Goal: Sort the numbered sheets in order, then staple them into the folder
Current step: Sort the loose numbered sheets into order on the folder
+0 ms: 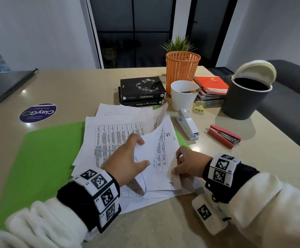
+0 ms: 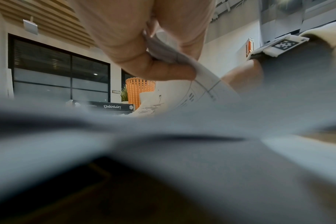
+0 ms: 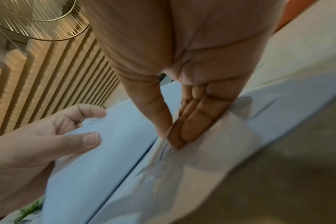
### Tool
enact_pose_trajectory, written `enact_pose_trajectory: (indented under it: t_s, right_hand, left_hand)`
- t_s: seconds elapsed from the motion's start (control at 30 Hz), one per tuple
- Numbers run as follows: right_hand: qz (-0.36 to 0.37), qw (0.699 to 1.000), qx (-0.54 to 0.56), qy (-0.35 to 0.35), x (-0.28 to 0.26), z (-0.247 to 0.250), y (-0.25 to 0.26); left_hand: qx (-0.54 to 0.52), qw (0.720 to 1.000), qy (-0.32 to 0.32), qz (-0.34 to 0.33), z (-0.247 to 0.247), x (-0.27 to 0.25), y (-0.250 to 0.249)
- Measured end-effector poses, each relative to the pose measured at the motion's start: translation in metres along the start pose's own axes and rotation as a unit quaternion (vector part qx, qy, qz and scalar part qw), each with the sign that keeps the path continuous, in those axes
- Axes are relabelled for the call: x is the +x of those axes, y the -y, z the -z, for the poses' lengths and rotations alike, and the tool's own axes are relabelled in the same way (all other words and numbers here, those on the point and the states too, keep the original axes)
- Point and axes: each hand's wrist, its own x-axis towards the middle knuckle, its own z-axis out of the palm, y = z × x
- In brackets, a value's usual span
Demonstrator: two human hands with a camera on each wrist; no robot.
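A green folder lies open on the table with a loose pile of printed sheets on its right half. My left hand pinches one sheet between thumb and fingers and holds it curled up off the pile; a handwritten number shows near its far corner. In the left wrist view the left hand grips that paper. My right hand pinches the right edge of a sheet, with thumb and fingers closed on the paper's edge in the right wrist view. A white stapler and a red stapler lie to the right.
Behind the sheets stand two stacked black books, a white cup, an orange basket, spiral notebooks and a dark open bin. A closed laptop and a round sticker are at far left.
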Motion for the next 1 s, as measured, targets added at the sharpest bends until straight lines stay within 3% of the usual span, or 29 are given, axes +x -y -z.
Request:
enact_pose_trajectory:
  t_s: [0.4, 0.57, 0.7, 0.87, 1.0]
  right_hand:
    - [0.016, 0.997, 0.069, -0.022, -0.004, -0.004, -0.004]
    - [0.014, 0.97, 0.242, 0.02, -0.001, -0.003, -0.01]
    - [-0.022, 0.943, 0.333, 0.011, -0.002, -0.006, -0.001]
    - [-0.062, 0.955, 0.288, 0.034, -0.01, 0.0, 0.017]
    - [-0.025, 0.977, 0.205, 0.051, -0.007, 0.002, 0.025]
  left_hand:
    - [-0.036, 0.999, 0.013, 0.001, -0.003, 0.003, 0.005]
    - [-0.021, 0.998, 0.047, -0.033, -0.002, 0.003, 0.003]
    - [-0.009, 0.997, 0.064, -0.044, -0.003, 0.002, 0.004]
    - [-0.015, 0.997, 0.059, -0.05, -0.003, 0.004, 0.004]
    - [-0.013, 0.995, 0.075, -0.065, -0.004, 0.003, 0.003]
